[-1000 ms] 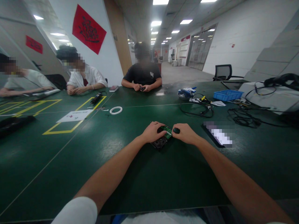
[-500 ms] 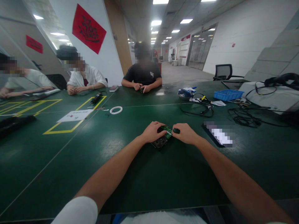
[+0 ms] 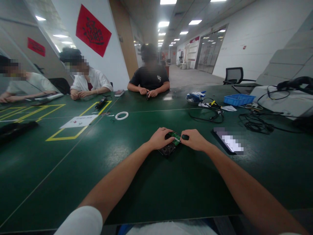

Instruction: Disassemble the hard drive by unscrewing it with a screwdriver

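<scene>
A hard drive (image 3: 168, 150) with a dark metal body and a green circuit board lies on the green table in front of me. Across its left side my left hand (image 3: 160, 138) is closed, thumb on the board and fingers over the far edge, which they partly hide. At the drive's right edge my right hand (image 3: 196, 140) is closed around a screwdriver (image 3: 185, 137). Only the dark rounded handle end of this tool shows clearly; its tip is hidden by my fingers and too small to make out.
Right of my hand lies a phone (image 3: 228, 142). Beyond are black cables (image 3: 260, 124), a blue tray (image 3: 238, 100) and a bag (image 3: 195, 98). A white tape ring (image 3: 121, 116) and a paper sheet (image 3: 78, 121) lie left. Several people sit across the table.
My hands, the hard drive and the screwdriver look almost unmoved. Across the table, the person in black has shifted their hands slightly.
</scene>
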`<state>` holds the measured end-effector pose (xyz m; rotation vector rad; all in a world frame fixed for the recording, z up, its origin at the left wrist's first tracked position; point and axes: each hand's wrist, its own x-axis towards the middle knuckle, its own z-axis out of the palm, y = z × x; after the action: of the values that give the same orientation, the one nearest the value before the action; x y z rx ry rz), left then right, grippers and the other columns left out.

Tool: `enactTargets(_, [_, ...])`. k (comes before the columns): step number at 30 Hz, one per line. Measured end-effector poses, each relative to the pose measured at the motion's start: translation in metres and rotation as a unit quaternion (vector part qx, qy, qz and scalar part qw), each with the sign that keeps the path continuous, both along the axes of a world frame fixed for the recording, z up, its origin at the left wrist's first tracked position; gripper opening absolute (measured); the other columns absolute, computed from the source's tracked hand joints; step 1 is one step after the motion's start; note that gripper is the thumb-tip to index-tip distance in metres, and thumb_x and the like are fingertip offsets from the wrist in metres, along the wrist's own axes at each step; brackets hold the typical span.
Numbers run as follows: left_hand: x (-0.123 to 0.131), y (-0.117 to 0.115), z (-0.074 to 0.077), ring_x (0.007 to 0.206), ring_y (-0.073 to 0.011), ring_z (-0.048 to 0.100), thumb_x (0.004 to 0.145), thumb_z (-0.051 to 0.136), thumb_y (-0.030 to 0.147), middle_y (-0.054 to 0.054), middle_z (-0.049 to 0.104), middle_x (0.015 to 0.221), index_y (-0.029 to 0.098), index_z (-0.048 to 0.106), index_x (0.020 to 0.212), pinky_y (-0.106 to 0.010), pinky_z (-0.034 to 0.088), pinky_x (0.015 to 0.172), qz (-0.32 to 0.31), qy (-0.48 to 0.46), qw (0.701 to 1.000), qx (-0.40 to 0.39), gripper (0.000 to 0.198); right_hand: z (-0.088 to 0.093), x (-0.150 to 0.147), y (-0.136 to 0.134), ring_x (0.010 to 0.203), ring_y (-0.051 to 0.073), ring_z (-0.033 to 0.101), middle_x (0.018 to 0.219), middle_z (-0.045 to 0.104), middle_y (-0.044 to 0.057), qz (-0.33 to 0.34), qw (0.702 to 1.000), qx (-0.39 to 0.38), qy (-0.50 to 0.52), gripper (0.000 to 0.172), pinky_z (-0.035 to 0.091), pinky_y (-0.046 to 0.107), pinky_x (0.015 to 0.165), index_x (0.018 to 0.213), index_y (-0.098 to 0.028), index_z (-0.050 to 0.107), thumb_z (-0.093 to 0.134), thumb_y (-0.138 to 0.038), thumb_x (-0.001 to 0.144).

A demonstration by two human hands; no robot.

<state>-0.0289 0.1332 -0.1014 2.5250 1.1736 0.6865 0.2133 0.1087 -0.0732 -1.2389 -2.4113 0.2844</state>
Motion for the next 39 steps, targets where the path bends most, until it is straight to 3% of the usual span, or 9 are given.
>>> enactTargets(8, [0.001, 0.000, 0.000, 0.114, -0.0258, 0.056, 0.093, 0.058, 0.052, -0.009, 0.065, 0.122, 0.024, 0.064, 0.129, -0.043, 0.045, 0.103, 0.001, 0.001, 1.000, 0.000, 0.046, -0.002, 0.002, 0.002, 0.072, 0.016, 0.060, 0.079, 0.070, 0.001, -0.016, 1.000, -0.015, 0.017, 0.011, 0.041, 0.026, 0.069, 0.078, -0.020, 0.069, 0.062, -0.027, 0.083])
enactTargets(19, [0.001, 0.000, 0.000, 0.114, -0.0260, 0.057, 0.093, 0.059, 0.050, -0.008, 0.065, 0.121, 0.024, 0.064, 0.128, -0.043, 0.045, 0.104, -0.003, 0.003, 1.000, 0.001, 0.044, 0.003, 0.002, 0.001, 0.080, 0.019, 0.063, 0.084, 0.071, 0.003, -0.079, 0.992, 0.032, 0.095, 0.021, 0.043, 0.030, 0.075, 0.081, -0.021, 0.068, 0.060, -0.039, 0.090])
enactTargets(22, [0.001, 0.000, -0.001, 0.114, -0.0263, 0.057, 0.093, 0.058, 0.051, -0.009, 0.065, 0.121, 0.024, 0.064, 0.129, -0.043, 0.045, 0.105, 0.003, 0.002, 1.000, 0.005, 0.045, 0.007, 0.002, 0.000, 0.068, 0.017, 0.058, 0.073, 0.064, 0.002, -0.117, 0.971, 0.003, 0.209, 0.033, 0.043, 0.029, 0.066, 0.080, -0.022, 0.063, 0.056, -0.052, 0.092])
enactTargets(26, [0.000, 0.000, 0.000, 0.115, -0.0272, 0.057, 0.093, 0.057, 0.054, -0.011, 0.063, 0.123, 0.022, 0.062, 0.131, -0.043, 0.046, 0.104, 0.007, 0.008, 1.000, -0.002, 0.050, 0.014, 0.008, 0.004, 0.059, 0.016, 0.052, 0.067, 0.052, 0.000, -0.104, 0.892, -0.050, 0.438, 0.040, 0.042, 0.028, 0.056, 0.077, -0.023, 0.052, 0.042, -0.058, 0.095])
enactTargets(29, [0.000, -0.001, 0.002, 0.116, -0.0272, 0.057, 0.093, 0.056, 0.054, -0.010, 0.063, 0.124, 0.022, 0.061, 0.132, -0.043, 0.045, 0.105, 0.004, 0.009, 1.000, -0.009, 0.051, 0.014, 0.010, 0.009, 0.061, 0.017, 0.054, 0.069, 0.051, 0.002, -0.098, 0.853, -0.042, 0.510, 0.039, 0.045, 0.029, 0.057, 0.076, -0.024, 0.048, 0.039, -0.058, 0.094])
enactTargets(34, [0.000, -0.001, 0.003, 0.116, -0.0272, 0.057, 0.093, 0.057, 0.053, -0.010, 0.064, 0.125, 0.022, 0.061, 0.131, -0.044, 0.044, 0.106, 0.001, 0.006, 1.000, -0.002, 0.050, -0.001, 0.005, 0.018, 0.063, 0.018, 0.060, 0.070, 0.059, 0.003, -0.110, 0.832, -0.124, 0.529, 0.043, 0.048, 0.031, 0.060, 0.077, -0.023, 0.055, 0.047, -0.063, 0.090])
enactTargets(36, [-0.001, -0.001, 0.002, 0.116, -0.0272, 0.057, 0.093, 0.057, 0.053, -0.010, 0.064, 0.125, 0.022, 0.062, 0.131, -0.044, 0.044, 0.106, -0.001, 0.005, 1.000, -0.002, 0.049, -0.005, 0.005, 0.021, 0.070, 0.020, 0.064, 0.074, 0.064, 0.006, -0.108, 0.838, -0.154, 0.513, 0.050, 0.051, 0.033, 0.065, 0.078, -0.021, 0.061, 0.046, -0.068, 0.090])
enactTargets(39, [-0.001, 0.000, 0.001, 0.116, -0.0269, 0.057, 0.094, 0.056, 0.053, -0.010, 0.064, 0.125, 0.022, 0.062, 0.131, -0.043, 0.045, 0.105, -0.002, 0.005, 1.000, -0.003, 0.049, -0.006, 0.010, 0.022, 0.082, 0.022, 0.066, 0.084, 0.070, 0.008, -0.135, 0.865, -0.102, 0.473, 0.054, 0.051, 0.033, 0.071, 0.080, -0.020, 0.068, 0.049, -0.070, 0.089])
